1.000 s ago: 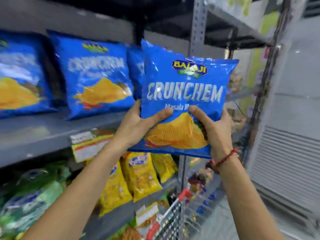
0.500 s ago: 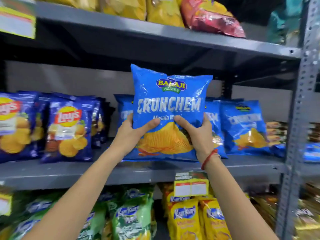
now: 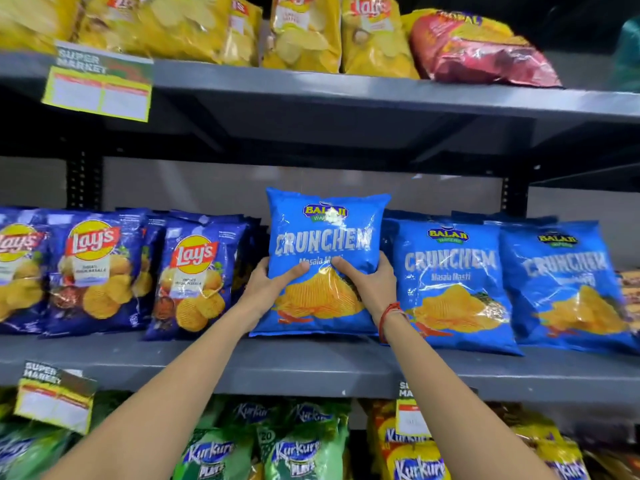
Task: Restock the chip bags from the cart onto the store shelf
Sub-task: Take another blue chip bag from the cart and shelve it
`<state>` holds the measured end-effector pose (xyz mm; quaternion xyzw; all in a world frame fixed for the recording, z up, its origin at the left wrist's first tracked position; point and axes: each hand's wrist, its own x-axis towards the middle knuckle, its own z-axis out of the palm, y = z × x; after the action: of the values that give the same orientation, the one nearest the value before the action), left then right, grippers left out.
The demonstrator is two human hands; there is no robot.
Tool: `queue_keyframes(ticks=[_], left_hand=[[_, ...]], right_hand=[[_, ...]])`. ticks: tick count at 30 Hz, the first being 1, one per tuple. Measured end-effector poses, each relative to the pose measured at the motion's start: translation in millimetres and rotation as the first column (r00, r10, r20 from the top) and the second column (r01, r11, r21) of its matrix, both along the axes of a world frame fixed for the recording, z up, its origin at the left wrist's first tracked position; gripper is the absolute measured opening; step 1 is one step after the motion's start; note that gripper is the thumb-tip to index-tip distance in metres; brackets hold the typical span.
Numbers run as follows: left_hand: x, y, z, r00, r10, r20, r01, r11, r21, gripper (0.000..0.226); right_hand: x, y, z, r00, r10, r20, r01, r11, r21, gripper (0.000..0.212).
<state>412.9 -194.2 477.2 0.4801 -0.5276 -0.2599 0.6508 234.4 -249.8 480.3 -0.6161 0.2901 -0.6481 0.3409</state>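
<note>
Both hands on a blue chip bag [image 3: 323, 261], standing it up on the grey shelf [image 3: 311, 367].

Left hand [image 3: 268, 289] and right hand [image 3: 372, 285] have fingers curled around its lower sides, thumbs across the front. The bag sits upright, bottom edge touching the shelf, between the dark blue bags [image 3: 194, 278] to its left and two matching blue bags [image 3: 450, 282] to its right.

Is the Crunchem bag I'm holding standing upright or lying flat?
Upright: the held bag has its logo on top and its bottom edge at the shelf.
</note>
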Motion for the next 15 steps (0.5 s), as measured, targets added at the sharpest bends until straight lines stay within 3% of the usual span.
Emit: queue_keyframes(ticks=[7,12,15], left_hand=[[-8,-23,-18,0.999,-0.009,-0.036,0.013,0.996,0.086,0.074],[-7,-29,-20,0.998,0.006,-0.067,0.002,0.993,0.115,0.091],[-9,-27,-20,0.998,0.014,-0.058,-0.007,0.993,0.119,0.087]], right_hand=[[-3,-21,-20,0.995,-0.073,-0.071,0.08,0.992,0.102,0.051],[-1,-24,-23,0.986,-0.119,-0.118,0.133,0.983,0.126,0.064],[1,-20,-23,0.974,-0.181,-0.139,0.192,0.979,0.07,0.076]])
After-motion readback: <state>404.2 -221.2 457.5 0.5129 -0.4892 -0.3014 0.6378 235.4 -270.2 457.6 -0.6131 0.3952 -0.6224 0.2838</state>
